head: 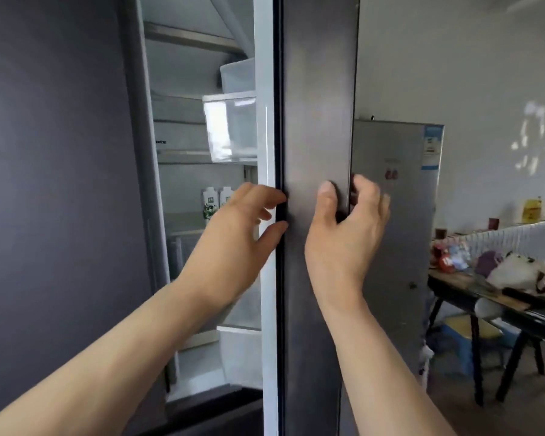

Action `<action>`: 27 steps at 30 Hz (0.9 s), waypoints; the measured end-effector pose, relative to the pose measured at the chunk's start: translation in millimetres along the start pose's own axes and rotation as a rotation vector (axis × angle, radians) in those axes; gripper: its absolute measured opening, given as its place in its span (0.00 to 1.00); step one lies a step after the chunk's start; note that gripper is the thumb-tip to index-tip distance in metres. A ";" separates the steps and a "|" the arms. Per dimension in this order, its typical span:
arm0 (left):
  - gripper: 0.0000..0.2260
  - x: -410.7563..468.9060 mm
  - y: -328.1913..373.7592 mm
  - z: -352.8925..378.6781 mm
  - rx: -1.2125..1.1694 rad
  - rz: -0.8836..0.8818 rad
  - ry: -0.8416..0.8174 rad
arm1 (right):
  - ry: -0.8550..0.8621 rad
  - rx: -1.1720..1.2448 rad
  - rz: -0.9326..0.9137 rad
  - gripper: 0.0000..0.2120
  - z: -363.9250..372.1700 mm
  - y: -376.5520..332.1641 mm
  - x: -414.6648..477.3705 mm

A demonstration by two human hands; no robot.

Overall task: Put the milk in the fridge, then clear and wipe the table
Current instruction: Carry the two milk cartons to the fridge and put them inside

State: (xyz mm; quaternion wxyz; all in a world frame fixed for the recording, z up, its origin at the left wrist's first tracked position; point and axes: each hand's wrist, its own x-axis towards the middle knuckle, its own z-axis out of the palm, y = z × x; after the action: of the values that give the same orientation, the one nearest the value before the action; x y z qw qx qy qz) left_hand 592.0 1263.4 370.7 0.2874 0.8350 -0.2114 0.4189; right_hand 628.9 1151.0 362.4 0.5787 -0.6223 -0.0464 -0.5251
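A dark grey fridge door (315,127) stands edge-on in front of me, swung partly open. My right hand (343,228) grips its outer edge, thumb on the front face and fingers curled behind. My left hand (233,234) rests with relaxed fingers touching the door's inner seal. Inside the fridge, two white milk cartons (213,201) with green print stand upright side by side on a shelf, partly hidden by my left hand. A clear door bin (230,127) hangs on the inside of the door.
A second, silver fridge (394,215) stands behind the door to the right. At the far right a dark table (516,313) holds snack packets, a white bag and bottles. A blue stool (466,338) sits beneath it. The dark left fridge door fills the left side.
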 end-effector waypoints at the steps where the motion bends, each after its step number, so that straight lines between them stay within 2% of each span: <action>1: 0.12 -0.6 -10.4 -8.4 0.019 -0.008 0.008 | -0.029 0.028 -0.006 0.18 12.0 -4.5 -7.3; 7: 0.16 -7.3 -72.6 -53.4 0.147 -0.037 0.088 | -0.136 0.095 -0.086 0.20 79.2 -19.5 -41.0; 12: 0.22 -13.2 -117.2 -74.8 0.314 -0.021 0.044 | -0.263 0.084 -0.170 0.22 136.4 -20.7 -64.7; 18: 0.23 -5.5 -167.9 -86.8 0.388 -0.100 0.018 | -0.427 -0.013 -0.252 0.25 203.1 -11.3 -71.8; 23: 0.31 17.8 -216.9 -81.5 0.640 -0.129 -0.026 | -0.526 -0.095 -0.350 0.25 255.3 9.2 -65.6; 27: 0.31 31.6 -248.3 -77.2 0.717 -0.176 -0.026 | -0.630 -0.235 -0.479 0.27 290.3 29.5 -58.4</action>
State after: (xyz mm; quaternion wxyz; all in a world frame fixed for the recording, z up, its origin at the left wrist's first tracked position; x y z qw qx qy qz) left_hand 712.5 1495.7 358.9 0.0086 0.9030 0.0179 0.4293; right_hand 796.7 1396.7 365.5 0.3227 -0.7859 -0.3046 -0.4306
